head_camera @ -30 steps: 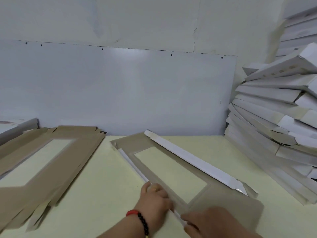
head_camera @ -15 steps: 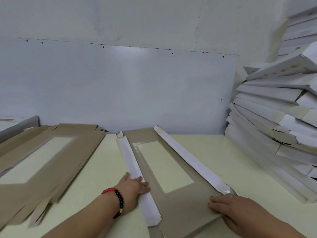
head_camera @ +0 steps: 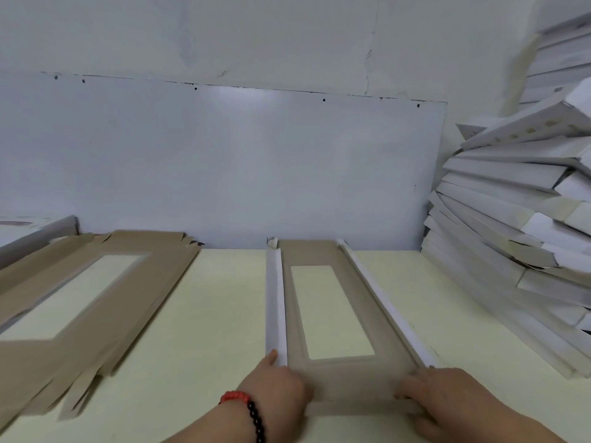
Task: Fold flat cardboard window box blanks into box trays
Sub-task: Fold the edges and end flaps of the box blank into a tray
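Head view: brown flat cardboard window box blank point(head_camera: 345, 318) now lies square-on to the person, long axis pointing away; half a second ago it sat skewed on the pale yellow bench point(head_camera: 208, 314). Both white long side flaps, left point(head_camera: 275, 302) and right point(head_camera: 383, 302), stand raised along the edges, so the side walls look creased. My read: near end flap comes next.

Left hand point(head_camera: 278, 388), red and black bead bracelet point(head_camera: 249, 410) on its wrist, grips the blank's near left corner, index finger extended along the left flap. Right hand point(head_camera: 441, 398) grips the near right corner, fingers curled over the near edge.

Counts: one blank in work, two hands. One pile of unfolded brown blanks point(head_camera: 80, 298) at left, number in it not readable. One leaning stack of white folded box trays point(head_camera: 511, 225) at right, well over ten, exact count unclear.
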A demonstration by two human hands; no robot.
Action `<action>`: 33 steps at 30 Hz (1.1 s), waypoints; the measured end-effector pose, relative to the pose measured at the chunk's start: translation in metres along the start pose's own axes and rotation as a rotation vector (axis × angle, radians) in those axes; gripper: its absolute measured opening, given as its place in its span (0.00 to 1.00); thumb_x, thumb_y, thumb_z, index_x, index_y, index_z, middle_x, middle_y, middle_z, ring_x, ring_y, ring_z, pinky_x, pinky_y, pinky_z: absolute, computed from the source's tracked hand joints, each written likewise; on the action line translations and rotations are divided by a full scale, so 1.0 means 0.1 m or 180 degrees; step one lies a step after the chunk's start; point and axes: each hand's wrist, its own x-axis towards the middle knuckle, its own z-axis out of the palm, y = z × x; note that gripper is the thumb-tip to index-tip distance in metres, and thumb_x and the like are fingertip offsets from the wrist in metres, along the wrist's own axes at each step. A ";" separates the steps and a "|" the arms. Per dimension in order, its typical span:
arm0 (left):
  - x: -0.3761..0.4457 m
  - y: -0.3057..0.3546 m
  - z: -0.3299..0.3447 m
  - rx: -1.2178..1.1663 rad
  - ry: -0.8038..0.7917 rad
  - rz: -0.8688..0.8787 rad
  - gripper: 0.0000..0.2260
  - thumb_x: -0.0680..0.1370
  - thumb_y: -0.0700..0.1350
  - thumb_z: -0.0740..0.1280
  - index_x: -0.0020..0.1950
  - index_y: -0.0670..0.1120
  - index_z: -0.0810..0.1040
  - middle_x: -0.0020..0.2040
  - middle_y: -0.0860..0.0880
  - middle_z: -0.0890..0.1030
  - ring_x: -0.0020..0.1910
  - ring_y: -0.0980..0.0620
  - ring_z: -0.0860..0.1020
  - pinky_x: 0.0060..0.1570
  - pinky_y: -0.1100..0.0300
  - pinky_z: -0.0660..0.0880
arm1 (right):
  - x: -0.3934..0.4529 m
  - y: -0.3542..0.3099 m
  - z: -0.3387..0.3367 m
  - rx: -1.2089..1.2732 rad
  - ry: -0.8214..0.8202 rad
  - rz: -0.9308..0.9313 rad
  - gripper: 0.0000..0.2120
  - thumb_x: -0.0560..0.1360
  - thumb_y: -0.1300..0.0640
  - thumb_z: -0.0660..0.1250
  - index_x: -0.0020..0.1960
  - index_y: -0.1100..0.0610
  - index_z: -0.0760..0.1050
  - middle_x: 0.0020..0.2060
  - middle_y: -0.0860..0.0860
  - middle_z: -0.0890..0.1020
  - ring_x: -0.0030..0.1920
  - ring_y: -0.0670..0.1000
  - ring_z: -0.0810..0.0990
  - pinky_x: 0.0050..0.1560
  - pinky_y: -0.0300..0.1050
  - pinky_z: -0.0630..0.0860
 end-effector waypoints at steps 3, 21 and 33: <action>0.03 -0.17 -0.03 -0.0554 0.0346 0.0002 0.12 0.80 0.48 0.59 0.59 0.45 0.76 0.59 0.41 0.78 0.60 0.42 0.75 0.57 0.56 0.70 | 0.04 0.12 0.00 0.0826 -0.0181 0.0232 0.04 0.72 0.48 0.58 0.46 0.39 0.67 0.34 0.41 0.73 0.36 0.40 0.72 0.35 0.31 0.64; 0.58 0.13 0.31 -0.0748 0.1153 -0.0450 0.29 0.82 0.47 0.50 0.79 0.45 0.39 0.79 0.46 0.39 0.77 0.42 0.36 0.73 0.44 0.35 | 0.94 -0.64 0.36 0.0494 0.1044 0.0746 0.24 0.77 0.52 0.56 0.71 0.59 0.70 0.73 0.57 0.68 0.73 0.59 0.65 0.73 0.52 0.53; 0.66 -0.17 0.48 -0.0403 0.0187 -0.0717 0.30 0.80 0.60 0.38 0.78 0.47 0.36 0.78 0.48 0.35 0.76 0.45 0.32 0.70 0.41 0.29 | 0.97 -0.19 0.68 0.0609 -0.0531 0.0816 0.28 0.82 0.43 0.40 0.79 0.49 0.38 0.78 0.46 0.38 0.77 0.47 0.35 0.74 0.51 0.35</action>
